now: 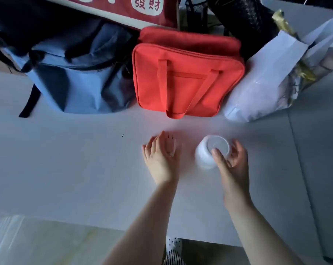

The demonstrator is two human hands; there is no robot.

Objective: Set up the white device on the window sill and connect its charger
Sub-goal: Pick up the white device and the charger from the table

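Observation:
The white device (209, 152) is a small round tub-shaped unit, tilted on the white window sill (85, 169) with its circular face turned up toward me. My right hand (230, 165) grips it, thumb across that face and fingers curled round its right side. To its left, my left hand (160, 157) rests palm down and holds the white charger plug (171, 146). The plug's two dark prongs point away from me. No cable is visible.
Along the back of the sill stand a blue backpack (72, 73), a red zip bag (186, 77) and a white paper bag (265, 83). Behind them are a red printed bag (142, 8) and a black mesh holder (197, 8). The sill's front edge runs below my forearms.

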